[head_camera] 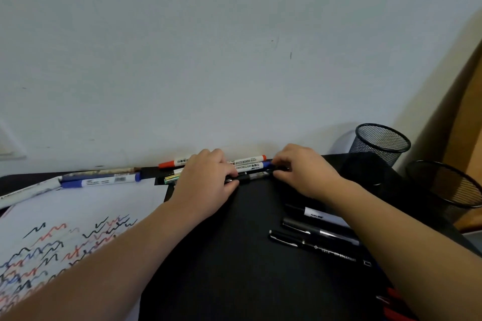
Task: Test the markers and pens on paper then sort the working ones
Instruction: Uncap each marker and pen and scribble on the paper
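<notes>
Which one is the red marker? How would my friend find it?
Look at the far edge of the black table, right against the white wall. A row of markers lies there, behind the two hands. The red marker is the rearmost, nearest the wall, white-bodied with red at both ends; the marker beside it has a blue end.

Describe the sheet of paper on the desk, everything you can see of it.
The sheet of paper is white and lies flat on the left part of the black desk. Its near half carries rows of zigzag test scribbles in black, red and blue. The left forearm crosses over its lower right part. A blue-capped marker lies along its far edge. Its left and near edges run out of view.
</notes>
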